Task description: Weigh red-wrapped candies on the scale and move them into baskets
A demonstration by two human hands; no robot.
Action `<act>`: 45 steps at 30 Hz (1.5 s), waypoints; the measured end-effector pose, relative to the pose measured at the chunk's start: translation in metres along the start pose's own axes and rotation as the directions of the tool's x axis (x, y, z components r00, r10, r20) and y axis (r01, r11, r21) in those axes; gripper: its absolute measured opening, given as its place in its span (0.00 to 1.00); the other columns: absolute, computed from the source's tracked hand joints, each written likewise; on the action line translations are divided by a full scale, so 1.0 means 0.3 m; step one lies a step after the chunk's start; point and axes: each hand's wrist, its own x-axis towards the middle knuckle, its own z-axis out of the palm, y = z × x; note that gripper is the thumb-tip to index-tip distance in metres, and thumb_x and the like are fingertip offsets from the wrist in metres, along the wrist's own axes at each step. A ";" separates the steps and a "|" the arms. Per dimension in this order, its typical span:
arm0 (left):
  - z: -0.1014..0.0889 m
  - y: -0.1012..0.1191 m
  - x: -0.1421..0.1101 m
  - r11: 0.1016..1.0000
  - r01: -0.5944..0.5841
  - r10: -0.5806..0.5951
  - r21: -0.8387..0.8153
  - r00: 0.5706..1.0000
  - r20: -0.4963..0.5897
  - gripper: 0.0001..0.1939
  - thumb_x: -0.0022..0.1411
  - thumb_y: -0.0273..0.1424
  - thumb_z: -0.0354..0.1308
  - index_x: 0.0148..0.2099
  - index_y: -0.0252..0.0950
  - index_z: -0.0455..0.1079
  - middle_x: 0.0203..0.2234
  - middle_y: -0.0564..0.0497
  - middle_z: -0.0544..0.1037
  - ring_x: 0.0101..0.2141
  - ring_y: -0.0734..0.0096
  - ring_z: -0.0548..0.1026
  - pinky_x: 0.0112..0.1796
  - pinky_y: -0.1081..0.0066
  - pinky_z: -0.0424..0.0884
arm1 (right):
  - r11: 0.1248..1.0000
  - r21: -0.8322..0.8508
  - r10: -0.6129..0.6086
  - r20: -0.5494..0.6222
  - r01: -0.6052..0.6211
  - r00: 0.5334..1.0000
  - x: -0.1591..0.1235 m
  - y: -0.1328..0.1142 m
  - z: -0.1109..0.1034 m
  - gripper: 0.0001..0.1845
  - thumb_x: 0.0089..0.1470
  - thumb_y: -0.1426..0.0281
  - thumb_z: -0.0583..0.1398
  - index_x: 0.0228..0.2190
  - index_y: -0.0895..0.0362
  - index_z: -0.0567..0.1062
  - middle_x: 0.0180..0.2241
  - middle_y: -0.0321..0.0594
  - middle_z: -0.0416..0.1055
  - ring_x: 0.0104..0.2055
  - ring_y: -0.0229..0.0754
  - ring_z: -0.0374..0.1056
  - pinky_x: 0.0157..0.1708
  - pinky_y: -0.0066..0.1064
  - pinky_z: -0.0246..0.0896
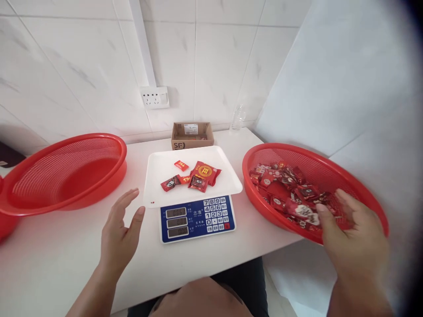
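My left hand [123, 229] hovers above the table beside the scale's left edge, thumb and fingers apart, holding nothing. At the right, my right hand [353, 237] is over the near rim of a red mesh basket [366, 193], slightly blurred, its thumb and fingers spread. Below it lie several red-wrapped snack packets [300, 211], partly covered by the hand. Between my hands stands a blue-and-white digital scale [198, 220]. On its white tray [158, 167] rest a large red snack packet [205, 173] and several smaller wrapped sweets [171, 182].
Another red mesh basket [95, 198] stands at the left, with a further red rim beside it. Behind the scale sits a small cardboard box [192, 143]. A clear plastic bottle [238, 118] is near the wall, which carries a white power socket [154, 97].
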 end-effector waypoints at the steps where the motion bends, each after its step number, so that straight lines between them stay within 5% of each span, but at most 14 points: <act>1: -0.010 -0.010 0.000 1.000 0.018 -0.018 0.019 1.000 -0.009 0.21 0.62 0.44 0.50 0.56 0.46 0.62 0.56 0.48 0.68 0.56 0.59 0.66 0.53 0.55 0.65 | 1.000 0.003 0.007 -0.016 -0.007 1.000 0.000 -0.012 0.005 0.30 0.57 0.55 0.52 0.57 0.56 0.65 0.54 0.50 0.67 0.55 0.57 0.63 0.54 0.47 0.58; 3: -0.025 -0.018 0.003 0.997 0.036 -0.034 0.061 0.999 -0.035 0.22 0.62 0.44 0.49 0.56 0.45 0.62 0.55 0.47 0.68 0.56 0.58 0.65 0.53 0.54 0.65 | 0.999 0.032 0.016 -0.013 -0.016 1.000 -0.005 -0.036 0.018 0.28 0.55 0.55 0.54 0.53 0.56 0.69 0.53 0.48 0.68 0.56 0.54 0.62 0.55 0.45 0.58; 6: -0.036 -0.011 0.013 0.991 0.019 -0.010 0.135 0.998 -0.068 0.23 0.62 0.44 0.48 0.57 0.43 0.61 0.55 0.45 0.69 0.57 0.56 0.64 0.52 0.52 0.66 | 0.998 0.055 -0.007 0.199 -0.004 0.980 -0.018 -0.054 0.035 0.25 0.55 0.55 0.54 0.50 0.53 0.72 0.51 0.43 0.72 0.53 0.51 0.67 0.51 0.43 0.63; 11: -0.037 -0.009 0.044 0.967 -0.094 0.112 0.238 0.991 -0.066 0.24 0.63 0.42 0.48 0.59 0.40 0.59 0.56 0.42 0.66 0.59 0.54 0.61 0.52 0.52 0.66 | 0.993 0.004 -0.102 0.525 0.117 0.845 -0.031 -0.037 0.043 0.24 0.58 0.55 0.49 0.52 0.48 0.71 0.49 0.37 0.74 0.49 0.50 0.71 0.41 0.40 0.70; 17: -0.061 -0.097 0.144 0.920 -0.126 0.184 0.371 0.975 -0.125 0.30 0.63 0.44 0.47 0.62 0.32 0.55 0.60 0.35 0.60 0.63 0.49 0.52 0.59 0.47 0.53 | 0.973 -0.068 -0.144 0.567 0.219 0.811 -0.027 -0.026 0.042 0.26 0.59 0.53 0.49 0.54 0.48 0.70 0.52 0.35 0.71 0.49 0.50 0.71 0.37 0.37 0.72; 21: -0.113 -0.192 0.222 0.849 0.079 -0.037 0.522 0.995 -0.092 0.36 0.63 0.50 0.40 0.65 0.32 0.49 0.60 0.32 0.58 0.63 0.38 0.45 0.58 0.34 0.43 | 0.962 -0.109 -0.147 0.571 0.251 0.808 -0.027 -0.027 0.051 0.26 0.59 0.54 0.48 0.54 0.47 0.69 0.52 0.36 0.71 0.48 0.50 0.71 0.33 0.35 0.73; 27: -0.157 -0.265 0.259 0.725 0.065 -0.122 0.686 0.992 0.035 0.35 0.63 0.52 0.34 0.59 0.32 0.59 0.48 0.31 0.72 0.53 0.38 0.66 0.56 0.34 0.47 | 0.963 -0.086 -0.164 0.559 0.254 0.813 -0.025 -0.024 0.055 0.26 0.58 0.54 0.49 0.53 0.48 0.71 0.50 0.37 0.73 0.47 0.48 0.72 0.33 0.34 0.72; 35: -0.094 -0.204 0.203 0.772 -0.089 0.041 0.630 0.995 0.090 0.26 0.62 0.49 0.44 0.56 0.41 0.62 0.43 0.40 0.76 0.47 0.44 0.72 0.51 0.40 0.62 | 0.967 -0.063 -0.171 0.553 0.246 0.816 -0.021 -0.036 0.059 0.26 0.59 0.54 0.48 0.53 0.48 0.71 0.49 0.37 0.73 0.47 0.47 0.73 0.32 0.34 0.72; 41: -0.002 -0.097 0.194 0.851 -0.202 0.118 0.485 0.973 0.197 0.28 0.63 0.48 0.44 0.59 0.38 0.59 0.55 0.37 0.68 0.57 0.45 0.63 0.53 0.43 0.62 | 0.959 -0.061 -0.206 0.520 0.277 0.829 -0.023 -0.029 0.067 0.24 0.59 0.55 0.49 0.51 0.47 0.72 0.46 0.36 0.75 0.42 0.46 0.74 0.27 0.32 0.71; 45: 0.092 0.023 0.212 0.884 -0.382 0.232 0.268 0.859 0.456 0.27 0.64 0.48 0.43 0.60 0.42 0.57 0.61 0.44 0.60 0.60 0.54 0.58 0.56 0.52 0.61 | 0.961 -0.069 -0.190 0.541 0.269 0.820 -0.022 -0.025 0.069 0.24 0.58 0.55 0.49 0.52 0.47 0.72 0.47 0.36 0.75 0.43 0.46 0.74 0.29 0.32 0.71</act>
